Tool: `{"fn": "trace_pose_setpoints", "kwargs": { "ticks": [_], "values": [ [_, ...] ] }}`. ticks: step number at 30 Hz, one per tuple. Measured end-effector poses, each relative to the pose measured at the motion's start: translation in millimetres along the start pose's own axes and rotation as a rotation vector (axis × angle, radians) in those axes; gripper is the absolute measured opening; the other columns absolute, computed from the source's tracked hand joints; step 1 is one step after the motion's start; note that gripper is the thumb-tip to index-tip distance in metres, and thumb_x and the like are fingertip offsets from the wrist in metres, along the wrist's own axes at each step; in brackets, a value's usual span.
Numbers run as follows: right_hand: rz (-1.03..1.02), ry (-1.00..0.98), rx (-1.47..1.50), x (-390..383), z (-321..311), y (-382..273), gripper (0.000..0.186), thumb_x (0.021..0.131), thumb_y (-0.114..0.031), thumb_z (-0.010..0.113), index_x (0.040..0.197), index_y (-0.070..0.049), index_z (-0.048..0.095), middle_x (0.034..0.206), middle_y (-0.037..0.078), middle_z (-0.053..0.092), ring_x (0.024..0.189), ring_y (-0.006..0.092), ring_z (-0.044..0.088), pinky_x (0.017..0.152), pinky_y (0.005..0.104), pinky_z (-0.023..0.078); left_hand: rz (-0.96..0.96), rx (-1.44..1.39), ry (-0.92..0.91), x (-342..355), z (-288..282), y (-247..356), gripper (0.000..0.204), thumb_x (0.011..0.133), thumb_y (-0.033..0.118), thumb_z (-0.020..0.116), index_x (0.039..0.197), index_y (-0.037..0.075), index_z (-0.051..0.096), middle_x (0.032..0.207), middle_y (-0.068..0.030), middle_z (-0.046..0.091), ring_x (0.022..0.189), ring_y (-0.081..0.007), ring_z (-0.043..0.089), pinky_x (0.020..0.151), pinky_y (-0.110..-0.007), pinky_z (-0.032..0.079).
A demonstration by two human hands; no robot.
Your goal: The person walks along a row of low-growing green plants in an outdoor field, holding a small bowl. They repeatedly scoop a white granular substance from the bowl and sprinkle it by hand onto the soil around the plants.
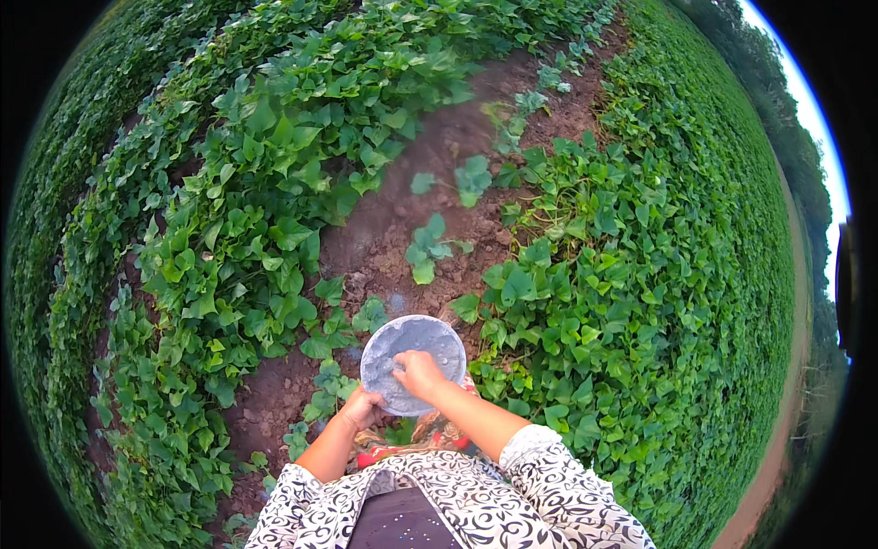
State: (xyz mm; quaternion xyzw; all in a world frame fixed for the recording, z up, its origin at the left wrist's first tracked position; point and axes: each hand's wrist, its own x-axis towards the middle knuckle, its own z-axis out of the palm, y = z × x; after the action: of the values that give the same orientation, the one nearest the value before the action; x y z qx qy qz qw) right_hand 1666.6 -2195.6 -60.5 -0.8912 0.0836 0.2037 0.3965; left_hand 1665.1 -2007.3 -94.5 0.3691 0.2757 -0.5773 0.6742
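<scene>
A round, shallow grey container (431, 365) holding lumpy grey powder sits low in front of my body. My left hand (366, 408) grips its lower-left side with curled fingers. Over the powder, my right hand (417, 374) has its fingers bent together and touching the surface; whatever is between the fingertips is hidden. Just beyond the container, small leafy seedlings (426, 247) grow in brown soil (366, 256).
Dense leafy rows (229, 183) run along the left, and another thick band of foliage (658, 311) fills the right. A soil strip runs forward between them. At the far right, a dirt path (777, 403) borders dark trees (768, 73).
</scene>
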Motion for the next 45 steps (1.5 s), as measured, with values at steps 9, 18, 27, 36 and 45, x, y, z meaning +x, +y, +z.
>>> {"fn": "trace_pose_setpoints", "kwargs": {
  "ticks": [9,18,27,36,45],
  "values": [
    [0.064,-0.207,0.158,102.1,-136.2,65.2,0.024,0.074,-0.020,0.072,0.095,-0.007,0.071,0.088,0.017,0.068,0.082,0.0292,0.066,0.078,0.0350,0.051,0.115,-0.154,0.126,79.8,75.8,49.4,0.054,0.062,-0.009,0.050,0.116,-0.004,0.049,0.106,-0.0145,0.060,0.089,-0.0322,0.063,0.075,-0.048,0.056],
    [0.386,0.036,0.787,214.5,-271.9,165.6,0.016,0.081,-0.009,0.067,0.093,0.000,0.069,0.076,0.006,0.068,0.064,0.0098,0.063,0.060,0.0247,0.051,0.163,-0.101,0.207,169.2,112.9,165.3,0.054,0.064,-0.013,0.048,0.117,-0.001,0.050,0.107,-0.0141,0.062,0.091,-0.0314,0.063,0.071,-0.045,0.057],
    [0.552,0.229,0.507,396.9,-253.2,339.8,0.020,0.080,-0.009,0.068,0.099,-0.002,0.069,0.083,0.007,0.070,0.069,0.0104,0.064,0.064,0.0263,0.052,0.024,0.083,0.223,308.5,68.2,342.7,0.064,0.056,-0.009,0.054,0.120,-0.004,0.050,0.111,-0.0176,0.060,0.096,-0.0354,0.061,0.076,-0.048,0.054],
    [0.617,0.090,0.243,525.7,-115.2,472.6,0.029,0.080,-0.016,0.068,0.108,-0.009,0.067,0.101,0.015,0.067,0.092,0.0301,0.064,0.083,0.0365,0.050,-0.100,0.182,0.341,434.1,-8.3,422.9,0.061,0.057,-0.015,0.051,0.117,-0.002,0.053,0.108,-0.0137,0.061,0.096,-0.0284,0.060,0.078,-0.038,0.051],
    [0.685,0.517,0.471,531.5,-114.4,405.8,0.015,0.086,-0.014,0.061,0.094,-0.002,0.062,0.089,0.013,0.065,0.075,0.0236,0.064,0.068,0.0335,0.051,-0.168,0.186,0.360,482.0,-21.4,432.9,0.057,0.061,-0.013,0.052,0.117,-0.001,0.049,0.104,-0.0140,0.061,0.093,-0.0302,0.061,0.075,-0.043,0.054]
  ]
}}
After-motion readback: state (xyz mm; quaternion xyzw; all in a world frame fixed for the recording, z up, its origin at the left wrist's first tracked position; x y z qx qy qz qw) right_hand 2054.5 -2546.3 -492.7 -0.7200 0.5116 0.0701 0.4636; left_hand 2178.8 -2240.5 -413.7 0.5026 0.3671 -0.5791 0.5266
